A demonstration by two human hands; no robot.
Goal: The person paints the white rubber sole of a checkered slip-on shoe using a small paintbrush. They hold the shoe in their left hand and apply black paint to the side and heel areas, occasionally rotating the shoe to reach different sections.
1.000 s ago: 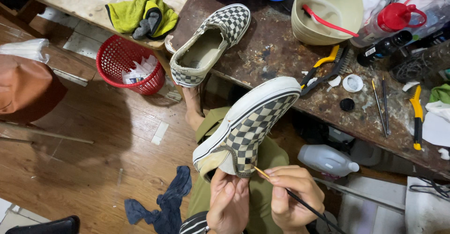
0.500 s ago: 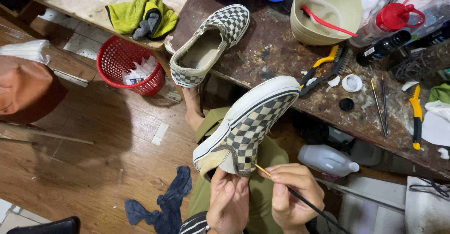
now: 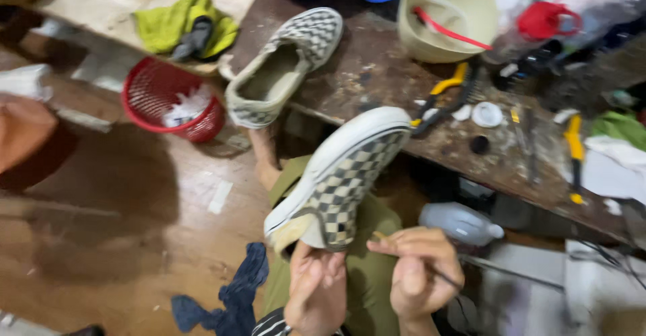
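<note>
**A:** Your left hand [image 3: 316, 289] is wrapped around the heel end of the checkered shoe [image 3: 340, 181], gripping it from below so the toe points up and away from you, toward the workbench [image 3: 377, 87]. The white sole edge faces your left.

**B:** And your right hand [image 3: 417, 272]?

**A:** It is closed on a thin brush [image 3: 444, 279], just beside your left hand, with the pale tip touching or nearly touching the shoe at the heel, where sole meets upper. The frame is blurred, so you cannot read the exact contact.

**B:** How far along would you judge yourself?

**A:** Early to midway. The heel seam by your left fingers shows a yellowish, opened-looking patch, so that spot looks to be what you are working on. Whether the rest of the sole edge has been treated, the picture does not tell.

**B:** And the other one?

**A:** The matching shoe [image 3: 282, 67] lies on the bench, well beyond your hands and to the left, opening up, nobody touching it. By my reading it is either finished or waiting; you cannot tell which.

**B:** Anything else within reach?

**A:** A white plastic bottle [image 3: 461, 223] sits just past your right hand, under the bench edge. A blue rag [image 3: 232, 295] lies on the floor near your left wrist, and a red basket [image 3: 171, 100] stands farther out on that side.
</note>
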